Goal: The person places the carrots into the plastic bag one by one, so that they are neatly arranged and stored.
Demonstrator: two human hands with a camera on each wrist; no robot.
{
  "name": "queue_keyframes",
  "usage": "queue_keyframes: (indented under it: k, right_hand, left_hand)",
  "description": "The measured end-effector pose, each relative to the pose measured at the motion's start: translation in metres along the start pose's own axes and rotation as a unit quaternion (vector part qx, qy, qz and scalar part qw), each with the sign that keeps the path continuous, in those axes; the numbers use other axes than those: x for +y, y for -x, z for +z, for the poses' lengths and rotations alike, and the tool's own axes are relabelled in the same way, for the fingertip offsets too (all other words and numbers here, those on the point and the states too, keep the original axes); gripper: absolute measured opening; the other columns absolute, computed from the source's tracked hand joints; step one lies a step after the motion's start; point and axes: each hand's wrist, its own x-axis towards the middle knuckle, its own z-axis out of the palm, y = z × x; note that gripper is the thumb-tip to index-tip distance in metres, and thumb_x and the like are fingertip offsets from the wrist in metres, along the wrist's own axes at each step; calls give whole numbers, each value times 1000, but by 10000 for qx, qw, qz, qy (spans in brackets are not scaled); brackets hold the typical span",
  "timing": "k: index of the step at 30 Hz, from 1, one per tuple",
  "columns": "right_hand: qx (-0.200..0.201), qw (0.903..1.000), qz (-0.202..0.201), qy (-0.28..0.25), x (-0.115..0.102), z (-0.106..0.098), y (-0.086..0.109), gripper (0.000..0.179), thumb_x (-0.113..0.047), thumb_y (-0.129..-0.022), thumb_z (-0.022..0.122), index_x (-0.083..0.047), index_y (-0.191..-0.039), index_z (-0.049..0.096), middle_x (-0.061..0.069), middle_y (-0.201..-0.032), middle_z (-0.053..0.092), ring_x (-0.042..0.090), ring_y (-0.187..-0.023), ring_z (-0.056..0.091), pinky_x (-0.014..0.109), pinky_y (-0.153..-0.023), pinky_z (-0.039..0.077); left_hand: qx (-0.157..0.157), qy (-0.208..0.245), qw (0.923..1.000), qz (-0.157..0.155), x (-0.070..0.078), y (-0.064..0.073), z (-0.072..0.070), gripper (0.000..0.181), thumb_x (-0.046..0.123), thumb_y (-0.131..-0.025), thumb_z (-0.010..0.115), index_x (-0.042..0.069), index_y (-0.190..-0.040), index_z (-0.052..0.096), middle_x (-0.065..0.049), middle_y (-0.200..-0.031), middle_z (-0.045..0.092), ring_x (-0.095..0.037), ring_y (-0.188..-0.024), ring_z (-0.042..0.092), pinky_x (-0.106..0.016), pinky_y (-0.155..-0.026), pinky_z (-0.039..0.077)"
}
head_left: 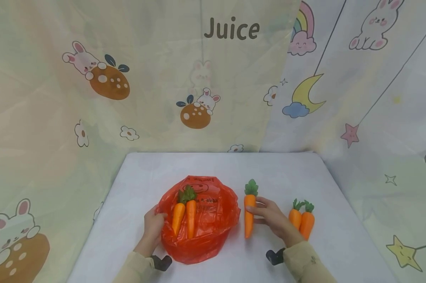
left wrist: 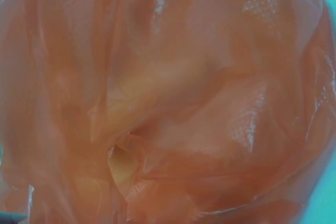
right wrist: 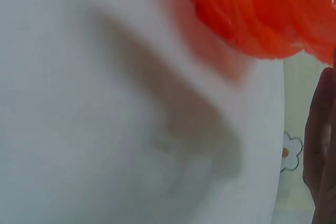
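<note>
A red plastic bag (head_left: 198, 251) lies with its mouth spread wide, printed lettering showing on its inner wall. My left hand (head_left: 153, 228) grips its left rim; crumpled red film (left wrist: 184, 103) fills the left wrist view. Inside the bag, one orange carrot (head_left: 178, 220) rests beside a second carrot (head_left: 190, 220), leafy tops pointing away. To the bag's right, my right hand (head_left: 274, 218) holds another carrot (head_left: 249, 226) upright in view, green leaves at its far end. In the right wrist view only part of the fingers (right wrist: 319, 129) shows, and the carrot is out of sight.
Right of my right forearm, a pair of carrots (head_left: 307, 224) lies side by side, partly behind the sleeve. The white table (head_left: 269, 165) ends at a printed cloth backdrop (head_left: 156, 118). Black wrist mounts (head_left: 275, 256) stick out from both sleeves.
</note>
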Motion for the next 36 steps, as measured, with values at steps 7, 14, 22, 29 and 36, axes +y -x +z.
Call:
queue_keyframes:
  k: [7, 14, 22, 29, 36]
  right_hand:
    - [-533, 9972, -316, -416, -19, 27, -6, 78, -31, -88, 79, 1, -148, 42, 22, -140, 55, 31, -112, 65, 47, -87, 59]
    - [-987, 9936, -500, -221, -45, 57, -10, 76, -33, -87, 79, 0, -147, 44, 19, -137, 57, 30, -112, 64, 45, -85, 59]
    - [-1504, 9853, -601, -538, -71, 89, -9, 79, -31, -89, 78, -1, -151, 40, 19, -141, 54, 29, -112, 65, 47, -89, 58]
    - [-1513, 9817, -572, -1002, -78, 107, -19, 73, -29, -89, 77, -3, -149, 43, 16, -139, 57, 30, -112, 65, 47, -89, 58]
    - [-702, 9951, -443, -533, -68, 123, -31, 77, -27, -86, 82, -3, -148, 42, 18, -138, 56, 32, -111, 65, 49, -87, 58]
  left_hand:
    - [-86, 47, 9999, 107, 1, -2, 1, 54, 5, -98, 47, 3, -152, 41, -18, -147, 48, -38, -125, 49, -51, -110, 40]
    - [-132, 83, 9997, 194, 1, -3, 0, 54, 4, -98, 46, -1, -151, 40, -21, -147, 48, -39, -126, 49, -53, -110, 40]
    - [-116, 52, 9998, 138, 1, -2, 0, 52, 6, -99, 48, 1, -151, 42, -20, -145, 50, -39, -124, 50, -52, -109, 41]
    - [-108, 86, 9998, 114, 1, -4, 0, 53, 5, -98, 47, 1, -151, 42, -20, -145, 50, -39, -124, 49, -51, -110, 41]
    - [-134, 60, 9998, 120, 0, -4, -1, 54, 6, -98, 49, 2, -151, 42, -19, -146, 50, -39, -125, 50, -51, -109, 41]
